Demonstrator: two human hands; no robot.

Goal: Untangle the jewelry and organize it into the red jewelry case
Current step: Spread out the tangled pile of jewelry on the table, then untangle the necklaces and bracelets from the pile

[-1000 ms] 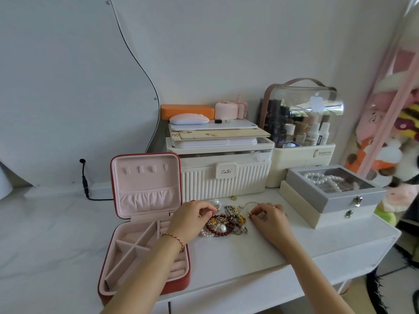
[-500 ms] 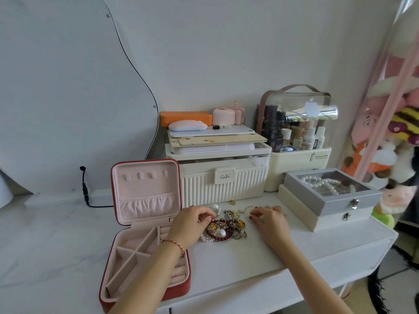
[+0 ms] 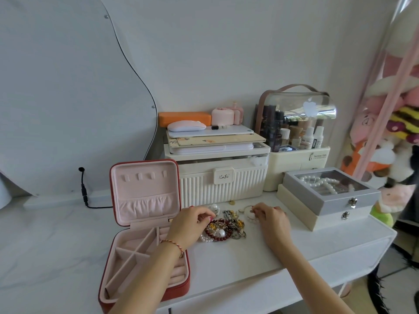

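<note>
A tangled pile of jewelry (image 3: 226, 227), with red beads, pearls and gold pieces, lies on the white desk between my hands. My left hand (image 3: 189, 225) has its fingers curled at the pile's left edge and pinches a piece there. My right hand (image 3: 271, 219) pinches a thin gold chain (image 3: 246, 209) at the pile's right side. The red jewelry case (image 3: 127, 288) stands open at the left, lid upright, its pink compartments bare. A small gold piece (image 3: 231, 202) lies apart behind the pile.
A ribbed white box (image 3: 223, 189) sits right behind the pile, with flat items stacked on it. A grey glass-lid box with pearls (image 3: 326, 191) rests on a cream box at the right. A cosmetics organizer (image 3: 297, 134) stands behind. A black cable (image 3: 85, 196) runs at the left.
Both hands stay at the pile with only small finger movements. The view has shifted slightly.
</note>
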